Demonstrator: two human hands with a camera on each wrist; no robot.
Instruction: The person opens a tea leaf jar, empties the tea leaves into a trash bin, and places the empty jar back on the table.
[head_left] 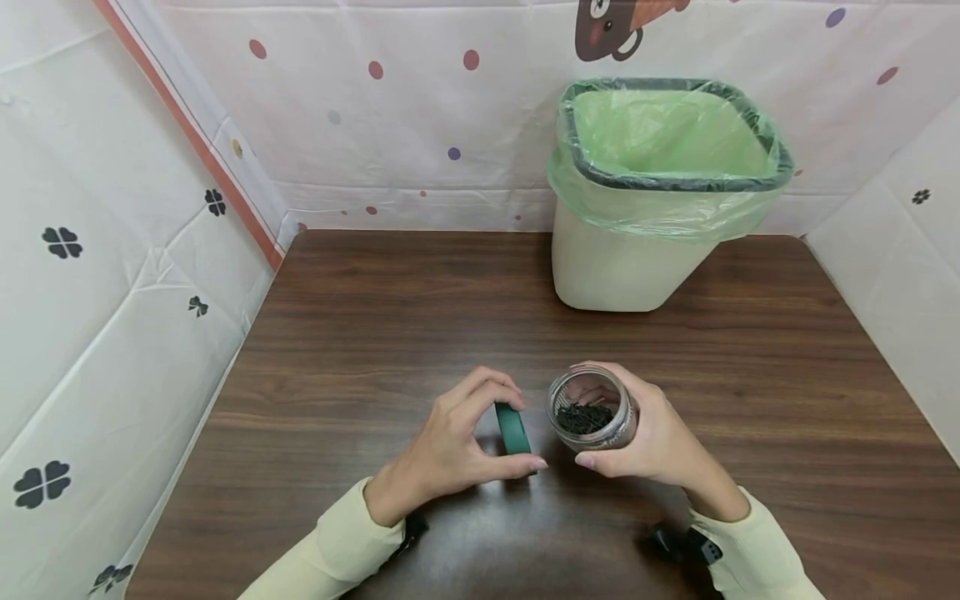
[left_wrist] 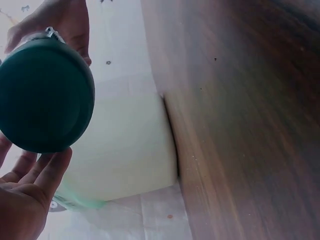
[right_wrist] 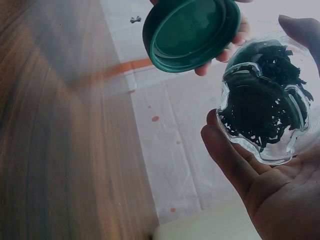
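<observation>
One wooden table [head_left: 337, 350] under all the fingers; bin [head_left: 622, 267] stands beyond the fingers of the right hand [head_left: 656, 437], well apart. Those fingers and thumb curl round the glass jar [head_left: 619, 429], its long axis tipped, mouth leaning toward the left fingers. Left hand [head_left: 450, 442] pinches the green lid [head_left: 513, 429] on edge, thumb near side, fingers far side. Key relation: lid's inner face toward jar, just beside the mouth, not touching. Dark leaves [head_left: 585, 418] inside jar.

A cream bin [head_left: 618, 268], lined with a green bag [head_left: 667, 133], is placed on the counter [head_left: 390, 304], backed by a spotted sheet [head_left: 420, 104].
</observation>
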